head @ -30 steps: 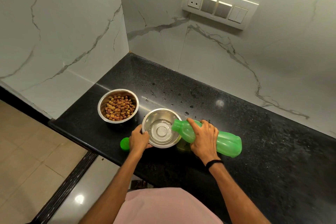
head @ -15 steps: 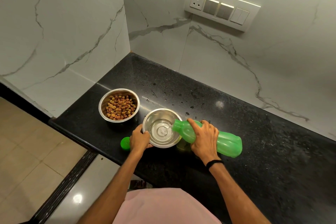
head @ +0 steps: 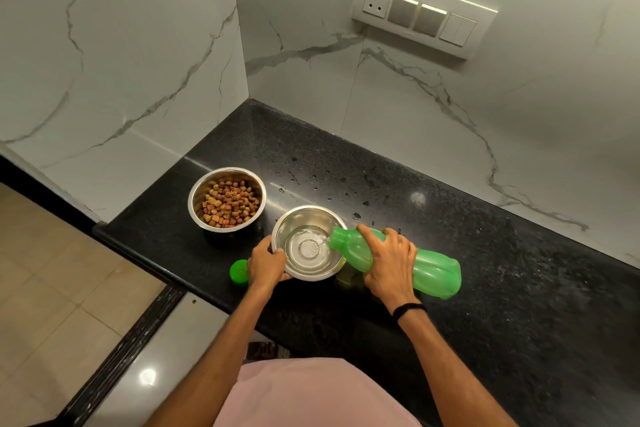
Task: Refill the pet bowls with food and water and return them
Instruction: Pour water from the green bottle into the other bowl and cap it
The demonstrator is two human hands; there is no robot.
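Dim, soft indoor light falls from overhead. A small round glare spot sits on the black speckled stone countertop point(head: 485, 253) at three o'clock from centre. A brighter spot shines on the glossy pale floor tile point(head: 149, 392) at seven o'clock. The round steel bowl of water point(head: 304, 215) gleams along its rim, and the green plastic bottle point(head: 433, 270) glows softly. The white switch panel point(head: 424, 12) at one o'clock casts a thin shadow below. The wide-angle lens bows the white veined marble walls point(head: 121, 62) at the edges. The countertop's lower right looks smeared.
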